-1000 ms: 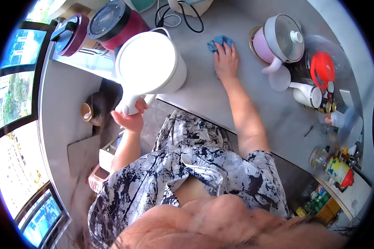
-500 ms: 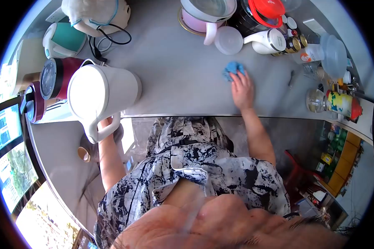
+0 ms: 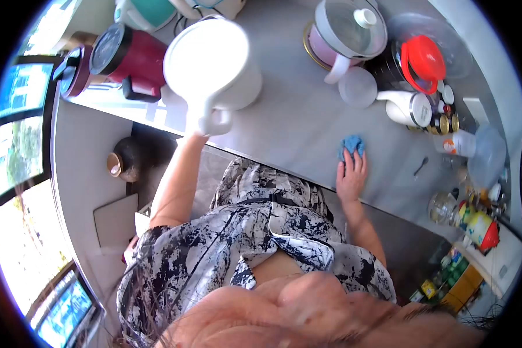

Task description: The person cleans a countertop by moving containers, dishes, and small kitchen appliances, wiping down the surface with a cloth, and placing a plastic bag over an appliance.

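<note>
On the gray counter [image 3: 284, 119], a blue cloth [image 3: 351, 145] lay under the right hand [image 3: 351, 178].

Head view: that hand's fingers stretched slightly apart over the cloth, near the counter's front edge; the left hand [image 3: 198, 139], mostly hidden, was at the handle of the white jug [image 3: 214, 66] (I could not tell its grip), and a maroon mug [image 3: 140, 58] stood near.

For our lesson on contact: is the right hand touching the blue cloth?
Touching. The head view shows the right hand with its fingers over the near edge of the blue cloth, without a gap.
</note>
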`<state>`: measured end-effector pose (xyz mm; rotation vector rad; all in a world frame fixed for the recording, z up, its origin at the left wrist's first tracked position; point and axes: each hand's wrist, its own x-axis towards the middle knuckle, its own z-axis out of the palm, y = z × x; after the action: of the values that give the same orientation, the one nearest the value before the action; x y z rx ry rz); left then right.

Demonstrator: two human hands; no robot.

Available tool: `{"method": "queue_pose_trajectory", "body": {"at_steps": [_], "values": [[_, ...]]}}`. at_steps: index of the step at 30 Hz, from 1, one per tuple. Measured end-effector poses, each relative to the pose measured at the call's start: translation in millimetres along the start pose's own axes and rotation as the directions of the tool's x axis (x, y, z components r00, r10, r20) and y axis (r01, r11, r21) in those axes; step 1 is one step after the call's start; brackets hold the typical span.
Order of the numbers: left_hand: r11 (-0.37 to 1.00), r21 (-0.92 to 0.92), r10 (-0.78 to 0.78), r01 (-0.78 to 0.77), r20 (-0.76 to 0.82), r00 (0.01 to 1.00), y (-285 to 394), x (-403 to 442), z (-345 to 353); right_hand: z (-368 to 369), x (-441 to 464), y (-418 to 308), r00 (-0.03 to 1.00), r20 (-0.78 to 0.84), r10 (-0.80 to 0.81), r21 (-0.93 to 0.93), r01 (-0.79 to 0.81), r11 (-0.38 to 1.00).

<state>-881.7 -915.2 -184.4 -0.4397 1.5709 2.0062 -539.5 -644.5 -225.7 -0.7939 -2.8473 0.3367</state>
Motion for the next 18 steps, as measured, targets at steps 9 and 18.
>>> {"method": "queue_pose_trajectory", "body": {"at_steps": [9, 18], "values": [[0.999, 0.050, -0.003, -0.005, 0.151, 0.989, -35.5, 3.6, 96.7, 10.6, 23.3, -72.5, 0.884, 0.156, -0.440, 0.162, 0.416, 0.895], [0.882, 0.424, -0.050, -0.205, 0.517, 0.855, 8.2, 0.3, 25.7, 84.8, 118.7, -229.9, 0.887, 0.033, -0.461, 0.177, 0.449, 0.876]]}}
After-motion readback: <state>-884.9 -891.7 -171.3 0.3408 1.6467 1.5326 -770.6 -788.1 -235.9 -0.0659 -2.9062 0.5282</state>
